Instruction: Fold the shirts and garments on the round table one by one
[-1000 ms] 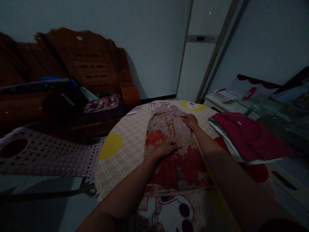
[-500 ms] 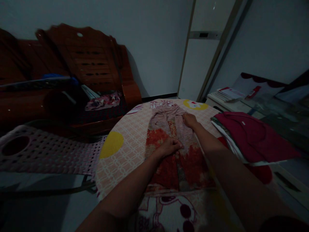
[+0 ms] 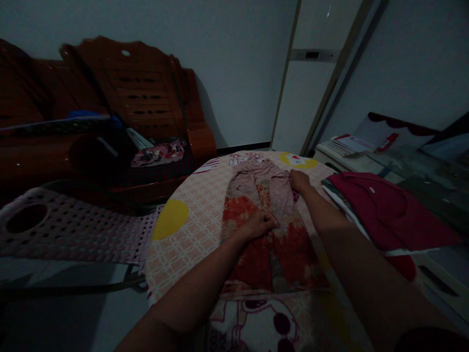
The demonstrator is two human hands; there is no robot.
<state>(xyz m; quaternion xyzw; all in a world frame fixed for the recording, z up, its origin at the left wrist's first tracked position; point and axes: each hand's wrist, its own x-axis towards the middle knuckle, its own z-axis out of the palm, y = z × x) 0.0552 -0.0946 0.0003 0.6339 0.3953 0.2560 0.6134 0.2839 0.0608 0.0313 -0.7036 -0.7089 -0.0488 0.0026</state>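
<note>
An open-front top [image 3: 289,244], greyish pink above and rusty red below, lies spread on a round table covered with a patterned cloth [image 3: 205,195]. My left hand [image 3: 261,223] is closed at the middle of the top, its fingers pinching the inner front edge. At the upper right side of the garment, my right hand [image 3: 299,182] is closed on the fabric near the shoulder. Its fingertips are partly hidden. Between the two front panels shows a strip of the patterned inner back.
A stack of folded clothes with a crimson garment [image 3: 388,205] on top sits to the right. Behind it stands a white cabinet [image 3: 326,151] with papers. On the left are a woven chair [image 3: 91,230] and a carved wooden sofa [image 3: 139,98]. A tall air conditioner [image 3: 300,98] stands behind.
My right hand has moved a little outward to the right, drawing the upper right edge of the top with it. My left hand stays at the middle.
</note>
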